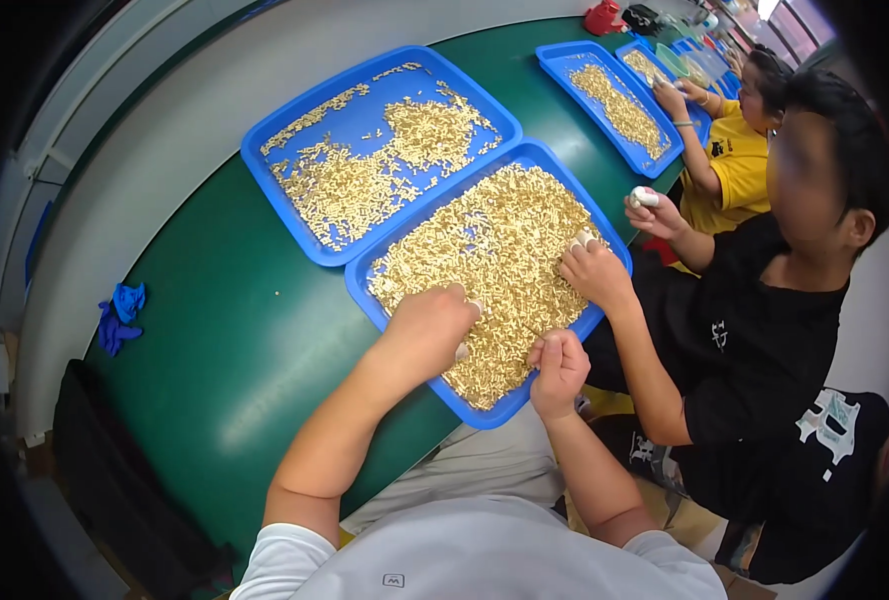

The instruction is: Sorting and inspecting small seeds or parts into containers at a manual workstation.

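Small gold-coloured cylindrical metal pieces (510,235) thickly cover the near blue tray (613,240). My left hand (427,328) is over the tray's left part, palm down, its fingertips at the pieces. A pale cover shows on a fingertip, and the thumb sits apart from the fingers. By the near right rim, my right hand (560,368) is closed, thumb against curled fingers; what it holds, if anything, is hidden. Across the same tray, a co-worker's hand (595,272) with white-covered fingertips reaches into the pieces.
A second blue tray (255,150) of gold pieces adjoins at the back left. Another blue tray (555,62) stands farther right. Blue gloves (122,318) lie on the green table (235,370) at left. The co-worker's other hand (660,215) holds something white. Another person in yellow sits beyond.
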### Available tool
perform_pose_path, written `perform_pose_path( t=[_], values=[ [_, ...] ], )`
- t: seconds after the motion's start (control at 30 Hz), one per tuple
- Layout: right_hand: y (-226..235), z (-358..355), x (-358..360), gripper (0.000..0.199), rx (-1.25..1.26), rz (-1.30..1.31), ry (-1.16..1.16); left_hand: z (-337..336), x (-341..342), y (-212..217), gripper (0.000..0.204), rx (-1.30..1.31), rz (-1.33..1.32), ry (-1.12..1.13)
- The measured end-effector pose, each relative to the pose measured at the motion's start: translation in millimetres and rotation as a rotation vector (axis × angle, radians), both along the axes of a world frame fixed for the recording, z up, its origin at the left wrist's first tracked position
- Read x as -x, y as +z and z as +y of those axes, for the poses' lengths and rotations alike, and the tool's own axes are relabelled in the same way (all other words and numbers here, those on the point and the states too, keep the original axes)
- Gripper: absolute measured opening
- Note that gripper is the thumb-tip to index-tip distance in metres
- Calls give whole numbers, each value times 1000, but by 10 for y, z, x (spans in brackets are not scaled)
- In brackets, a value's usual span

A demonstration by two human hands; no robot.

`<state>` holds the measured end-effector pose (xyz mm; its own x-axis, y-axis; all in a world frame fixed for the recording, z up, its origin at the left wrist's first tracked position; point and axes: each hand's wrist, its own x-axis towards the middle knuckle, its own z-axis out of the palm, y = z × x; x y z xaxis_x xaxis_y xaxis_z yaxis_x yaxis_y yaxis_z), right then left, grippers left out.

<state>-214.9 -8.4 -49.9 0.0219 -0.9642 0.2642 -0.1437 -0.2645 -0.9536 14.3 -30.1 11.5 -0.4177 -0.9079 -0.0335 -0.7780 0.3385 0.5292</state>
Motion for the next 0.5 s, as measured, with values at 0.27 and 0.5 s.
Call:
perform_pose_path(
  t=[0.27, 0.5],
  values=[
    [144, 49, -21, 24, 2, 59, -14, 12, 127, -8, 19, 97, 113, -21],
    [136, 84, -37, 21, -11, 69, -12, 150, 139, 28, 32, 54, 9, -58]
  ],
)
